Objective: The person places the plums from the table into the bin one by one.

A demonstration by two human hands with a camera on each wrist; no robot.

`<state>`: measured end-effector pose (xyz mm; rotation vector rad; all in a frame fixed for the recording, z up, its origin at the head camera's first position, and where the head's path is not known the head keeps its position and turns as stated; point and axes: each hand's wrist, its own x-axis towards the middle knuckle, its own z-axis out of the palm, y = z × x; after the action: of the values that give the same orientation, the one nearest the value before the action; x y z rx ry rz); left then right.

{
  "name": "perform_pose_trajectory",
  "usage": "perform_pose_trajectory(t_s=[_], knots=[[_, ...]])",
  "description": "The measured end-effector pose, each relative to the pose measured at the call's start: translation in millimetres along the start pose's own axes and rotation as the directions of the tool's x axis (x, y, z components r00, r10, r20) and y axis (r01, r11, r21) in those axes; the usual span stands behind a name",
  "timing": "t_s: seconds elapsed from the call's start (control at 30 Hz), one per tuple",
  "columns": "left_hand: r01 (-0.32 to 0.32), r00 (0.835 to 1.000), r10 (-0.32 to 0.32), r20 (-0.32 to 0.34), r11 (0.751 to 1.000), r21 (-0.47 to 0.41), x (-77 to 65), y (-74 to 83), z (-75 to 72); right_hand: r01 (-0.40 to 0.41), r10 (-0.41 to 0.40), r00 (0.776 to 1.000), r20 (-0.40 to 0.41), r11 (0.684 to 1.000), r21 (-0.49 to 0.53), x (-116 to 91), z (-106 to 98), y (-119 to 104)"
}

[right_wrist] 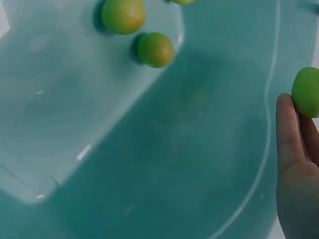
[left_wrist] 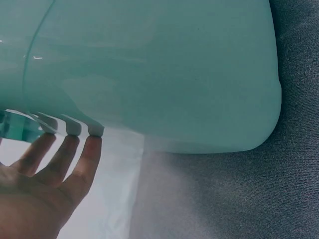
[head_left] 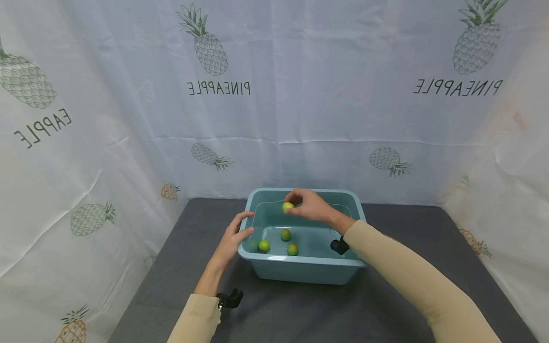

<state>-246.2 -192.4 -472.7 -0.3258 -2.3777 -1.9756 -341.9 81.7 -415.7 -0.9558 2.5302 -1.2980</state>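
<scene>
A blue-green plastic basin (head_left: 300,259) stands on the dark table. Above its far inner wall, my right hand (head_left: 310,205) pinches a small green citrus fruit (head_left: 288,206) between thumb and fingers. The right wrist view has this fruit (right_wrist: 306,92) at its right edge, against the fingers. My left hand (head_left: 229,240) holds the basin's left rim, thumb and index finger over the edge. In the left wrist view, several straight fingers (left_wrist: 82,164) touch the outer wall. Three similar fruits lie on the basin floor: one bright green (head_left: 263,246), two duller (head_left: 285,234) (head_left: 292,249).
The dark grey tabletop (head_left: 279,314) extends around the basin on both sides. Behind it hangs a pale curtain (head_left: 300,119) printed with pineapples, which also runs along the left and right. A black wrist camera (head_left: 340,246) on my right arm overlaps the basin's interior.
</scene>
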Motion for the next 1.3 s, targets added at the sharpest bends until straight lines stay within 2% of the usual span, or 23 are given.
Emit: perform_pose_trajectory(t_s=[0.5,0.73,0.83,0.97,1.07,1.3], knots=[[0.008,1.000,-0.008,-0.004,1.000,0.007,2.5,-3.4,0.0,-0.030,0.033,0.997,0.065,0.998,-0.047,3.7,12.0,5.6],[-0.003,1.000,0.003,-0.002,1.000,0.010,2.6,-3.5,1.8,-0.041,0.045,0.993,0.108,0.998,-0.040,1.6,13.8,6.1],[-0.003,1.000,0.003,-0.003,1.000,0.010,2.9,-4.0,2.0,-0.056,0.063,0.991,0.114,0.996,-0.068,0.3,12.5,6.0],[0.000,1.000,0.000,-0.004,1.000,0.011,2.0,-2.9,2.0,-0.072,0.088,0.990,0.107,0.987,-0.141,-1.2,7.2,2.6],[-0.004,1.000,0.004,-0.005,1.000,0.010,1.5,-1.8,1.7,-0.068,0.083,0.993,0.088,0.985,-0.159,-2.6,-0.7,-2.9],[0.008,1.000,-0.008,-0.019,1.000,0.001,-0.3,0.1,0.2,-0.010,0.011,1.000,0.017,0.997,-0.073,-13.2,-31.3,-25.6]])
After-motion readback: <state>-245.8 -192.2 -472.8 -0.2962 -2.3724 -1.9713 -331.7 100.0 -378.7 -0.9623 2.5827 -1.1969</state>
